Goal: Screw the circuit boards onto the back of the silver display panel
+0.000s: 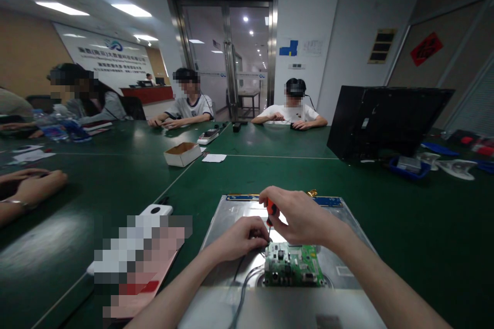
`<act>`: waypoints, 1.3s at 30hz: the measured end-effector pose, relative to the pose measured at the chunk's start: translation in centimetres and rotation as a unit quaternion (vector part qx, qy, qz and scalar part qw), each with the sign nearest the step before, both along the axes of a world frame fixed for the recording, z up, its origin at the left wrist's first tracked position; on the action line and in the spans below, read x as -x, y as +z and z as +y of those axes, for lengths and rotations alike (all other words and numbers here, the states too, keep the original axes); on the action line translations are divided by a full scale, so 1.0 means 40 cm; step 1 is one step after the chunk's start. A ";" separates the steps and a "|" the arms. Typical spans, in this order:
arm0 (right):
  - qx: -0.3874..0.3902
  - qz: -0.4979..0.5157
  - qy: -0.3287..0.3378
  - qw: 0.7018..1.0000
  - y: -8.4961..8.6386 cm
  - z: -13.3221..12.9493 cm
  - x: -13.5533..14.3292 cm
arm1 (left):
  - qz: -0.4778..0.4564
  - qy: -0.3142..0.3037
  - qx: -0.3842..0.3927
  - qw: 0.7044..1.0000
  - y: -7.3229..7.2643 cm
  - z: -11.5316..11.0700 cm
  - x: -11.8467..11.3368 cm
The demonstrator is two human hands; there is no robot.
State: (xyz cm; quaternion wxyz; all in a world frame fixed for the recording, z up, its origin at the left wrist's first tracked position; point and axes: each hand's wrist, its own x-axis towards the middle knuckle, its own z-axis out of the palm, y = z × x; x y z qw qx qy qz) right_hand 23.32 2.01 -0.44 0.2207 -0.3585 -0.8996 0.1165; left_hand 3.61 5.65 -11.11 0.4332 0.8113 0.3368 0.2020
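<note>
My right hand (299,216) is closed around the red and black handle of a screwdriver (272,207), its shaft pointing down at the upper left corner of a green circuit board (293,264). Close beside the tip, my left hand (247,236) has its fingers pinched together. Whatever lies between those fingers is hidden. The board rests on the silvery metal back of a flat display panel (347,252). A grey cable (242,293) runs from the board's left side toward me. Along the panel's far edge sits a narrow blue circuit strip (328,201).
Left of the panel lie a white device (158,210) and a pink item (170,247), partly blurred out. Beyond are an open cardboard box (182,155) and paper (214,158). A black monitor (378,123) stands at right, by a blue tray (409,167). Several people sit around the green table.
</note>
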 end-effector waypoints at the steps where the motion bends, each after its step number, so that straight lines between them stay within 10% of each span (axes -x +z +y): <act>1: 0.003 -0.002 -0.003 1.000 0.001 0.000 0.000 | 0.002 0.000 0.000 1.000 0.001 -0.001 0.000; 39: -0.063 -0.077 -0.042 0.994 0.023 -0.011 0.002 | 0.015 0.017 0.001 1.000 0.013 -0.010 0.000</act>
